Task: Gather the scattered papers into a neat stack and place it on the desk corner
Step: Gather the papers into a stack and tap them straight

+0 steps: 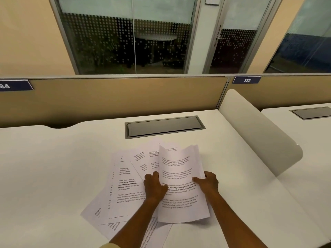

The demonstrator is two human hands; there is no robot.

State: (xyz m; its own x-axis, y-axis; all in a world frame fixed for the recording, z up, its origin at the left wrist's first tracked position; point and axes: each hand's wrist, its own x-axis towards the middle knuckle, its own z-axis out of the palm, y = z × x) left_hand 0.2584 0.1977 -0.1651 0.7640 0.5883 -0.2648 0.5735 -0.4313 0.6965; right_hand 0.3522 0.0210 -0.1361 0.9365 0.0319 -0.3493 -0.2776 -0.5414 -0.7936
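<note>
Both forearms reach forward over a white counter [53, 167] strewn with printed papers.

My right hand [208, 183] pinches a small bundle of sheets [180, 185] at its right edge, thumb on top, far end curling upward. My left hand [154, 188] rests at the bundle's left edge, fingers [152, 177] curled around it. Loose sheets [125, 187] fan out left of and beneath my fingers, overlapping crookedly. Held this lightly, the bundle could splay or slide apart, and lifting it could drag the loose pages askew.
</note>
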